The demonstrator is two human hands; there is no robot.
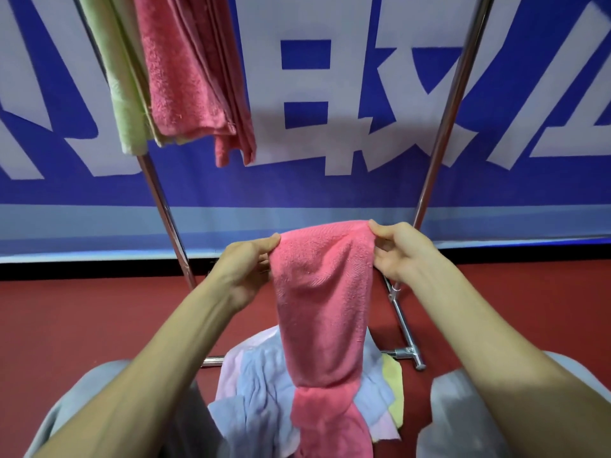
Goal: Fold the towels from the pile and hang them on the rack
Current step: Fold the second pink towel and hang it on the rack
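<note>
In the head view, the left hand (246, 266) and right hand (401, 256) each pinch a top corner of the pink towel (322, 292) at centre. It hangs limp over the pile (261, 385) at 6 o'clock. It looks soft and light, so those corners seem the best hold. The rack (452, 110) has its top bar cut off at 12 o'clock, and the towel's lower end leaves the frame.

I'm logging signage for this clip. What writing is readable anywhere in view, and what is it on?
"取", likely, its top cropped: large white character on the blue banner behind the rack.
Characters either side: cut off by the frame, unreadable.
Pink towel, hung towels, rack: no writing seen.
</note>
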